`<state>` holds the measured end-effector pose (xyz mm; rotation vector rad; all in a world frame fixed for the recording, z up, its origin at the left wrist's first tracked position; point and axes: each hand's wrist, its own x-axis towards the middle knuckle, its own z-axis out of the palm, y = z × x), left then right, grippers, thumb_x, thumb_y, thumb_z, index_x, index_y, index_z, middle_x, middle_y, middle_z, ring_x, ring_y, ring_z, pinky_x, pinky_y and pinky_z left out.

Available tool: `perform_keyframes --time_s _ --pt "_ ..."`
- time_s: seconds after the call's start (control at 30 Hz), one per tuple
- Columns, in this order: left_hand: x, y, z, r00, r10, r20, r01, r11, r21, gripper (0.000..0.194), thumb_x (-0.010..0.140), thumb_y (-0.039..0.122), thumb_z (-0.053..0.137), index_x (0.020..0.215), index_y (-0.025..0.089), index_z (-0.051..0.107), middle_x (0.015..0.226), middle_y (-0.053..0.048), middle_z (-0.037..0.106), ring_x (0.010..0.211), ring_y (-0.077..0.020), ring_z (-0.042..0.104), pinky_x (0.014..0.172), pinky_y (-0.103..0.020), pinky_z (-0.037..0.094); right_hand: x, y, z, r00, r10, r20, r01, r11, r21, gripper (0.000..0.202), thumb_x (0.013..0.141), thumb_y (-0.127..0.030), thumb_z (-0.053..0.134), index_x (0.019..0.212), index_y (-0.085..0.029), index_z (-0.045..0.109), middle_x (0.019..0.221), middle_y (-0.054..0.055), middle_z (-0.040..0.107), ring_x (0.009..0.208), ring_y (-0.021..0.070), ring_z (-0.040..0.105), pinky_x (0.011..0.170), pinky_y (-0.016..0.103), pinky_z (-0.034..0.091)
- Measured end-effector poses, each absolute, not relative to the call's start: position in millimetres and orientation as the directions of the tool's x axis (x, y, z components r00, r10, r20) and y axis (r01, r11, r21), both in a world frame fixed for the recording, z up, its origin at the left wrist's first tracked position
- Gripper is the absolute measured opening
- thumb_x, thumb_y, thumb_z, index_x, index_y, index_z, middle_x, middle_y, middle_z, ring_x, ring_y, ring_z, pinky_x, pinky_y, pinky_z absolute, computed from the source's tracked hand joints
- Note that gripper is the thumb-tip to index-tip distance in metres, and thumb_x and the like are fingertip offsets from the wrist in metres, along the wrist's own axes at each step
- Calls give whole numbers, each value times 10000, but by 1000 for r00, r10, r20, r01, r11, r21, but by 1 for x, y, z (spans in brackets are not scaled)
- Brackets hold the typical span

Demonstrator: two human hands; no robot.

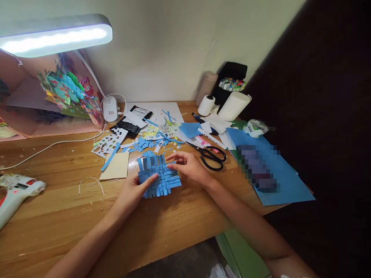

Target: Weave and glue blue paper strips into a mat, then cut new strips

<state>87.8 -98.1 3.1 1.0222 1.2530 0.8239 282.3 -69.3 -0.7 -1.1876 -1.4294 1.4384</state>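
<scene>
Hands [135,189] on woven blue paper [161,179], barcoded packet [141,112] behind.

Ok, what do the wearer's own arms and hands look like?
The left hand and right hand are bare, with no glove, ring or watch visible. The forearms show no sleeves or cables. A pale patch at the bottom edge, by the right arm, may be clothing.

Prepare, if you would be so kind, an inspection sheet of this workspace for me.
Surface: wooden table, most littered towards the back.
Job's things: woven blue paper, strip ends sticking out along its edges.
Clutter: blue paper scraps, scissors, white glue gun.
Hands: left hand grips the woven blue paper, thumb on top; right hand at its upper right edge, grip unclear.
Cables: white cable across the table's left side.
Surroundings: lit lamp at upper left, pale wall behind.
</scene>
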Motion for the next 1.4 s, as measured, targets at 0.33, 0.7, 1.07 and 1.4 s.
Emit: perform_keyframes --time_s 0.33,0.7,1.07,1.4 --pt "89 -102 6 122 949 -290 130 275 953 396 627 495 715 756 120 704 789 -59 720 656 -185 630 568 -246 513 279 -72 -15 -364 899 -242 -59 -282 -958 489 529 -214 815 905 -184 504 676 -40 682 563 116 646 552 224 514" --pt "82 -94 10 -74 948 -311 64 316 947 447 640 500 705 894 132 688 889 -75 723 750 -209 660 589 -263 520 323 -63 19 -183 983 -30 443 55 -895 192 745 -300 613 893 -179 612 933 70 683 872 192 644 806 344 482" --pt "68 -83 13 -113 981 -156 41 161 986 395 721 462 643 983 168 674 1001 -51 706 853 -202 655 770 -306 517 402 -62 24 -10 973 -232 976 -41 -212 176 657 -309 590 793 -198 577 754 37 655 673 204 599 540 264 382" --pt "55 -78 15 -246 969 -40 165 82 983 390 714 494 625 819 120 664 731 -27 666 578 -138 558 571 -241 469 298 -83 12 -445 895 -34 -197 -136 -971 496 718 -713 450 711 -217 439 471 -70 437 313 88 411 334 209 349"
